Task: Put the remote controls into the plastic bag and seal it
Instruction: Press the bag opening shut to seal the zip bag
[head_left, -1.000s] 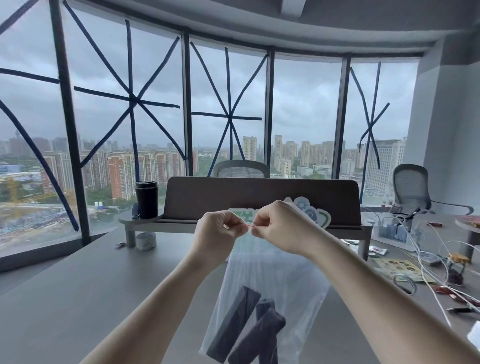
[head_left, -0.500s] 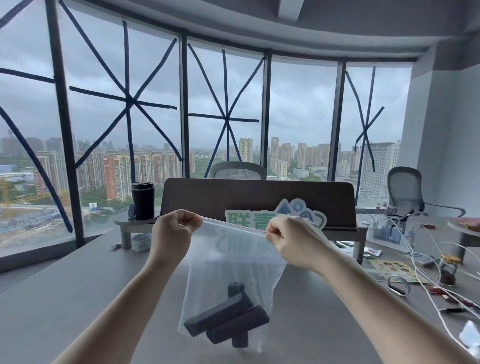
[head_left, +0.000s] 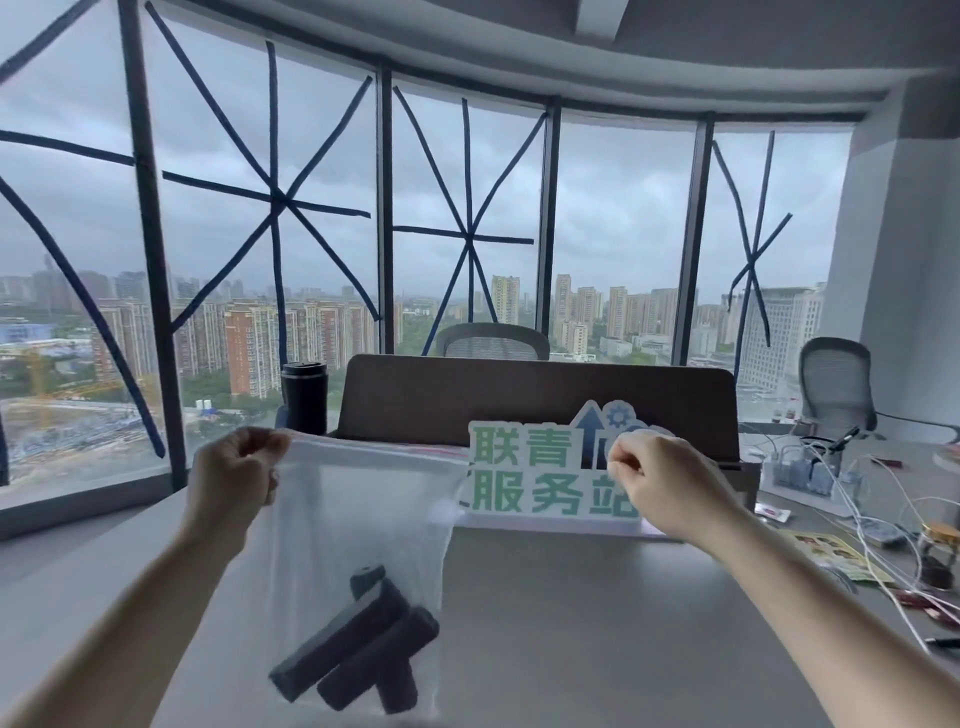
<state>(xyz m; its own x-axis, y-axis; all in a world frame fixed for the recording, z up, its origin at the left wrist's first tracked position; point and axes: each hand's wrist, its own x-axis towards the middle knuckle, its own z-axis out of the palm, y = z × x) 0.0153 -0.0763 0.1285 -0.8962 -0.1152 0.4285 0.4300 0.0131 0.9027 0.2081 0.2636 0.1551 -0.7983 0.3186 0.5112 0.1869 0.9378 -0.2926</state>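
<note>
We hold a clear plastic zip bag (head_left: 358, 519) above the grey tabletop (head_left: 597, 623), our left hand (head_left: 236, 475) pinching its top corner. Our right hand (head_left: 657, 480), fingers pinched, seems off the bag. Three dark remote controls (head_left: 353, 652) lie at the bag's bottom. To finish well, we should press along the whole strip.

Open grey desk (head_left: 597, 623) between bag (head_left: 358, 519) and right forearm. Obstacles: sign (head_left: 540, 478) behind; cables (head_left: 852, 499), jar (head_left: 939, 556) at right.

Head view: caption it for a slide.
Left hand holds a clear plastic bag of dark rectangular remote controls; right hand apart.
</note>
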